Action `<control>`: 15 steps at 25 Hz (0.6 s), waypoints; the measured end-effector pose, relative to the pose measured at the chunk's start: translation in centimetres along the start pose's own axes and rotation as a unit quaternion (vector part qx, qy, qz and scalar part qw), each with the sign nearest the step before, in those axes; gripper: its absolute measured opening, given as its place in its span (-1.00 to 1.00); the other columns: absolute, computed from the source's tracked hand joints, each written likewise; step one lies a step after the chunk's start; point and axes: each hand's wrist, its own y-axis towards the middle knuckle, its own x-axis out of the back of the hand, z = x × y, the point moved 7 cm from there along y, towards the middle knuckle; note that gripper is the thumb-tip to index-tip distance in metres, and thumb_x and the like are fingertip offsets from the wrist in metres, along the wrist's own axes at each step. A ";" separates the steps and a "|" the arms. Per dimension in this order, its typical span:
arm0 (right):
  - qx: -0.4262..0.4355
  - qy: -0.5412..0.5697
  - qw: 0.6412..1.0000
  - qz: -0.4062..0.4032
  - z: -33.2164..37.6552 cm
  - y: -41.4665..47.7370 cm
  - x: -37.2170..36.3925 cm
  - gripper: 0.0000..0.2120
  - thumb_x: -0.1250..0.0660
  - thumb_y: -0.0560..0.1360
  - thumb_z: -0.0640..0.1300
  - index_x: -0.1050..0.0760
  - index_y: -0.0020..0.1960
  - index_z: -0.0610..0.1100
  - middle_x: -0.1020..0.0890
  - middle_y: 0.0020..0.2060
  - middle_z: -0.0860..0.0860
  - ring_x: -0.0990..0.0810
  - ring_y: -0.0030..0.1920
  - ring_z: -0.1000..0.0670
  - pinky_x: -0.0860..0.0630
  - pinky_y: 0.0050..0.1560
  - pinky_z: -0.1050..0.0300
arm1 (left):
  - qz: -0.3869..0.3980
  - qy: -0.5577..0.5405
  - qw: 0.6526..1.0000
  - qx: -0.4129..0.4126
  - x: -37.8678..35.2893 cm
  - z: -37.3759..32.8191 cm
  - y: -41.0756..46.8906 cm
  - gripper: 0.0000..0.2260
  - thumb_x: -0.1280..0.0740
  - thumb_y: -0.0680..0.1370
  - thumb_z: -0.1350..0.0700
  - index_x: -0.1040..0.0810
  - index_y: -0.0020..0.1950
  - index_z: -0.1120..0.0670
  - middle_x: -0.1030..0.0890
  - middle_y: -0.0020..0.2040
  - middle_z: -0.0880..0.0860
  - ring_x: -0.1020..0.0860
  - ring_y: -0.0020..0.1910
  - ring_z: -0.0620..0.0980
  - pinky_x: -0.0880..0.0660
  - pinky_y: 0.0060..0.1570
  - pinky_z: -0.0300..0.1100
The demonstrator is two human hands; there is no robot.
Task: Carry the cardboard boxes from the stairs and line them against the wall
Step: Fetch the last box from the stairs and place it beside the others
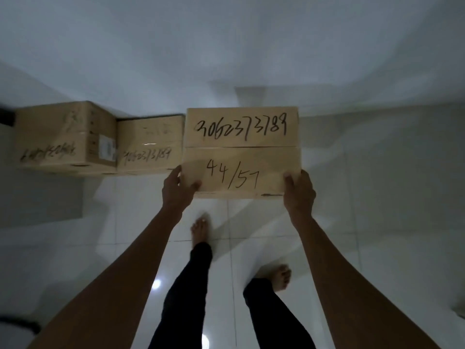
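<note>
Held box [242,150] sits center frame, just above mid-height, top face toward the camera. Handwritten "3062373789" across its upper flap, "44/57" on the lower flap, w/ a tape seam running between the two. Left hand [176,188] clamps the box's lower-left corner, thumb on top, fingers wrapped under the edge. Right hand [299,191] clamps the lower-right corner the same way, thumb lying on the top face. Both arms stretch out from the bottom corners of the frame.

Whether the box rests on the floor or is off it: can't tell. Its left edge looks flush w/ the middle box [150,144], left of center, which carries the same scrawled number on top. That one touches the bigger box [66,138] at mid-left of frame, w/ a white label on its side and dark writing on top. All three run in a row along the base of the wall [226,46], which fills the upper frame.

Below the held box: glossy white tiled floor [364,222], shadows and a bright light spot lower center. Two bare feet on the tiles, left foot [200,229] forward, right foot [278,275] further back, legs in dark trousers.
</note>
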 end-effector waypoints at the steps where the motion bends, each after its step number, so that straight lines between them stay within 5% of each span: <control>1: 0.013 -0.003 1.000 0.007 1.9 -0.6 -3.3 -0.58 -0.23 0.66 -0.04 -0.42 0.39 -0.31 -0.61 0.26 -0.25 -0.59 0.22 -0.31 -0.48 0.16 -0.01 | -0.011 -0.009 1.000 0.006 2.9 1.8 1.9 -0.38 -0.49 0.46 0.21 -0.38 0.49 0.13 -0.52 0.39 0.18 -0.50 0.35 0.18 -0.53 0.27 0.19; 6: 0.039 0.006 0.999 0.029 8.5 -1.9 -20.4 -0.57 -0.24 0.65 -0.01 -0.42 0.41 -0.27 -0.63 0.23 -0.24 -0.62 0.18 -0.31 -0.54 0.12 -0.06 | -0.050 -0.034 0.998 0.014 15.2 8.7 12.9 -0.39 -0.50 0.46 0.19 -0.40 0.48 0.07 -0.54 0.35 0.15 -0.52 0.29 0.09 -0.56 0.22 0.10; 10: 0.028 0.001 0.998 0.057 11.9 -1.7 -33.1 -0.58 -0.24 0.65 -0.01 -0.44 0.39 -0.25 -0.62 0.24 -0.23 -0.60 0.20 -0.31 -0.52 0.16 -0.07 | -0.050 0.002 0.999 0.014 22.1 14.0 22.5 -0.35 -0.50 0.46 0.17 -0.35 0.51 0.08 -0.50 0.40 0.16 -0.49 0.36 0.20 -0.54 0.25 0.23; 15: 0.053 -0.019 0.998 0.041 13.2 -0.6 -41.0 -0.57 -0.21 0.67 -0.02 -0.38 0.44 -0.25 -0.62 0.23 -0.21 -0.63 0.09 -0.17 -0.45 -0.15 0.33 | -0.067 0.077 0.993 -0.054 24.0 17.3 28.5 -0.31 -0.54 0.41 0.18 -0.34 0.48 0.18 -0.50 0.38 0.22 -0.50 0.35 0.24 -0.54 0.23 0.26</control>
